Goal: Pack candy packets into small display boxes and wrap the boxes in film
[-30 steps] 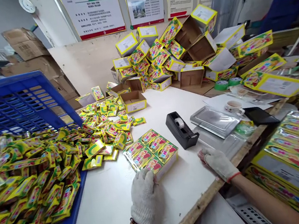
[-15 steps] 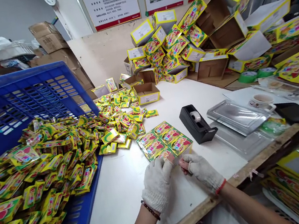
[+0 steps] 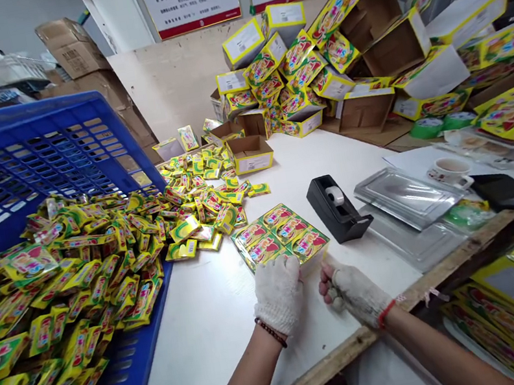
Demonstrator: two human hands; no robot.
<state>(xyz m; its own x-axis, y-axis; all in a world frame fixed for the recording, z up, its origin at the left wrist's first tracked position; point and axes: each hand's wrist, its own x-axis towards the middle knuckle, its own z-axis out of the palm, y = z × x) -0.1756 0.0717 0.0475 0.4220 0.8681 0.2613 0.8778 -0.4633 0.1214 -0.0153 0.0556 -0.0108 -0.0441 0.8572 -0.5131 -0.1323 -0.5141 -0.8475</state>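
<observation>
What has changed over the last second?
The right hand has moved left, from near the tape dispenser to the near side of the block of boxes; whether it holds anything is unclear. The left hand stays at the boxes' near edge. Dispenser and blue crate look unmoved.

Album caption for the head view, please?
White-gloved left hand at rectangular green-red pack, white-gloved right hand close by.

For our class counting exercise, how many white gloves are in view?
2: one on the left hand, at the near edge of the packet block; one on the right hand, by the block's near right side.
</observation>
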